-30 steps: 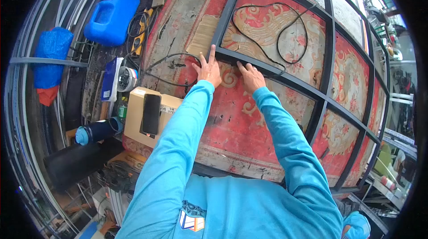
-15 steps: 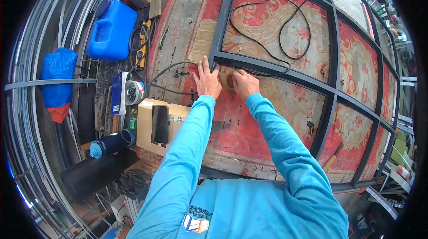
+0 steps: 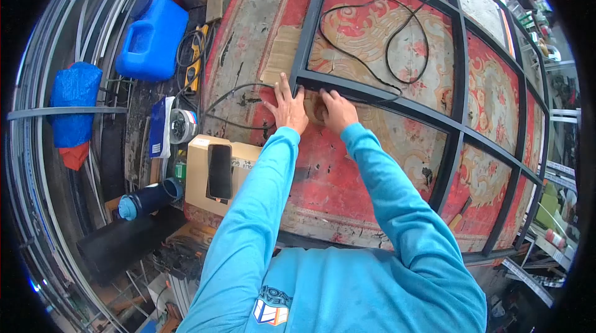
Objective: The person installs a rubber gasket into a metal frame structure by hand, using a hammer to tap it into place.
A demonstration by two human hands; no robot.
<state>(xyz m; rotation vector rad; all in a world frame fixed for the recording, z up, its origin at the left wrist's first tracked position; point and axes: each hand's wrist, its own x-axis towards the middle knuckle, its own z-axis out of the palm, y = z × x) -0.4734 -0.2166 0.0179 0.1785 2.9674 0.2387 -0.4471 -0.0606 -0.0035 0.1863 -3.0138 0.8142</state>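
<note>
A dark metal frame [image 3: 372,95] with several crossbars lies over a red, floral-patterned covering [image 3: 323,177]. My left hand [image 3: 289,111] has its fingers spread at the frame's near left corner, with the thumb side against the bar. Just to its right, my right hand [image 3: 339,111] curls its fingertips over the edge of the same bar; its thumb is mostly hidden. A black cord [image 3: 355,58] loops inside the upper panel and reaches the bar to the right of my right hand. Left of my left hand, more black cord [image 3: 239,89] curves across the covering.
A phone [image 3: 220,171] rests on a cardboard box [image 3: 197,177] beside my left forearm. Farther left are a blue jug [image 3: 151,38], a yellow tool [image 3: 196,59] and a dark blue bottle [image 3: 152,199]. A wooden-handled tool [image 3: 458,216] lies inside a right-hand panel.
My right hand has shifted slightly, its fingers going from a tight curl under the bar to resting over its edge. My left hand stays at the corner. The view has moved slightly.
</note>
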